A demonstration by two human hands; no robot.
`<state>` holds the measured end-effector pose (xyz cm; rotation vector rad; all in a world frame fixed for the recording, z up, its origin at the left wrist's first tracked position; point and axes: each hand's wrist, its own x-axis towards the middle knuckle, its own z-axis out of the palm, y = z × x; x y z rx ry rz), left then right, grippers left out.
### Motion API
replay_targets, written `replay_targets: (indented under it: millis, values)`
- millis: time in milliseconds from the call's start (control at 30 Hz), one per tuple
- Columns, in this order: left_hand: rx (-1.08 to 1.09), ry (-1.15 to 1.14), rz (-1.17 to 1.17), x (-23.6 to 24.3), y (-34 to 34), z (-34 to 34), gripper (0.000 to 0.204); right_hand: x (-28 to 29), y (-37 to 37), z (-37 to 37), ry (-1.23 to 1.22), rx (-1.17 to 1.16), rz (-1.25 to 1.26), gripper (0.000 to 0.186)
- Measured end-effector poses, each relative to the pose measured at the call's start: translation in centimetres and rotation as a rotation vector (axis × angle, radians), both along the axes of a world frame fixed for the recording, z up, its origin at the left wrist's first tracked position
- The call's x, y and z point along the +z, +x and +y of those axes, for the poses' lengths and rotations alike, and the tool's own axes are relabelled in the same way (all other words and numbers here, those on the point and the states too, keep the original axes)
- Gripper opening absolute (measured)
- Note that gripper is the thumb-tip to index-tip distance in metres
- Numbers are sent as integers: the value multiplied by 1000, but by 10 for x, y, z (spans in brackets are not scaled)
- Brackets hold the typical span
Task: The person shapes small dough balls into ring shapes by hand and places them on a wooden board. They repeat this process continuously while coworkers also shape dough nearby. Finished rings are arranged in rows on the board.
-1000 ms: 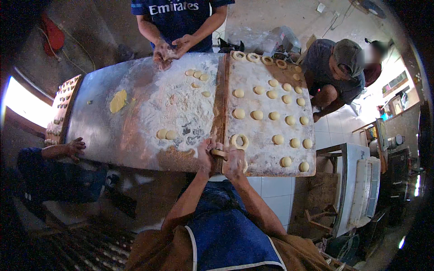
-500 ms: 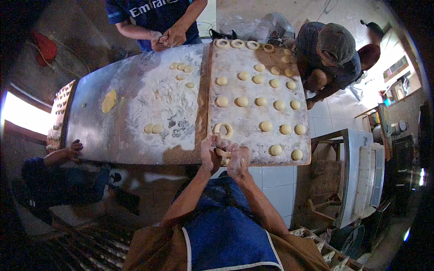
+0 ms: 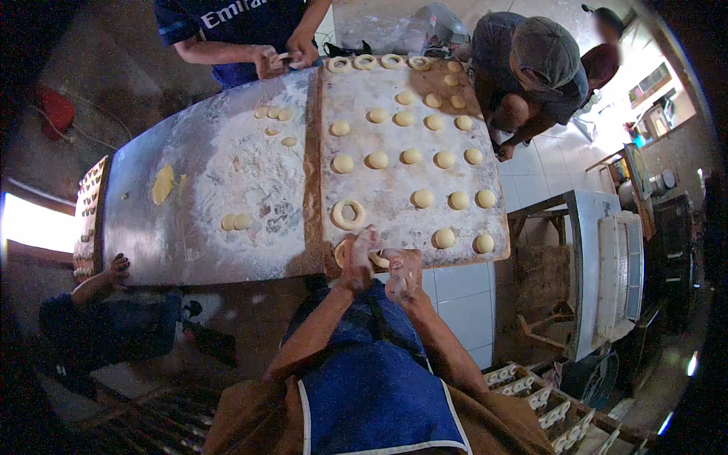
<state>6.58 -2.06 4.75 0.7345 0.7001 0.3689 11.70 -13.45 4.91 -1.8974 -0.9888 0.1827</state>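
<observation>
Over the near edge of the floured wooden board [image 3: 394, 182], my left hand [image 3: 359, 260] and my right hand [image 3: 403, 274] hold a pale dough ring [image 3: 378, 259] between them. Fingers of both hands are curled around it and hide most of it. A second dough ring [image 3: 339, 252] lies on the board, partly covered by my left hand. Just beyond my hands rests a whole dough ring [image 3: 348, 214]. Round dough balls, such as one dough ball [image 3: 444, 239] to the right of my hands, sit in loose rows across the board.
A floury metal table [image 3: 152, 235] adjoins on the left, with dough balls [image 3: 235, 222] and a flattened yellow piece [image 3: 163, 184]. Several rings [image 3: 365, 62] line the board's far edge. One person [image 3: 235, 38] works opposite; another in a cap [image 3: 542, 64] bends at the far right corner.
My hands have moved slightly apart, and the dough between them now shows as part of a ring. The view has shifted, so the board appears farther left. The person opposite has changed hand position.
</observation>
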Motion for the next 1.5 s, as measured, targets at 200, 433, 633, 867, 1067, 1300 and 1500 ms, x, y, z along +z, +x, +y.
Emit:
replay_targets:
  millis: [200, 433, 633, 867, 1067, 1300, 1500]
  values:
    - [-10, 1515, 32, -27, -4, -6, 26, -20, 9, -25, 162, 14, 465, 31]
    - [-386, 1448, 588, 8, 18, -10, 29, 47, 20, -32, -213, -325, 377, 47]
    - [-593, 1514, 398, 24, 16, 9, 29, 50, 11, -69, -293, -377, 37, 59]
    - [-532, 1641, 319, 22, 22, 10, 30, 18, 56, -61, -353, -442, -328, 38]
    - [-581, 1877, 297, 45, 107, 18, 33, 32, 74, -57, -308, -332, -111, 29]
    - [-344, 1278, 237, 43, 25, 67, 34, 57, 10, 6, -127, -82, 280, 28]
    - [-44, 1356, 712, -35, -149, 191, 30, 5, -63, 159, -118, 209, -60, 20]
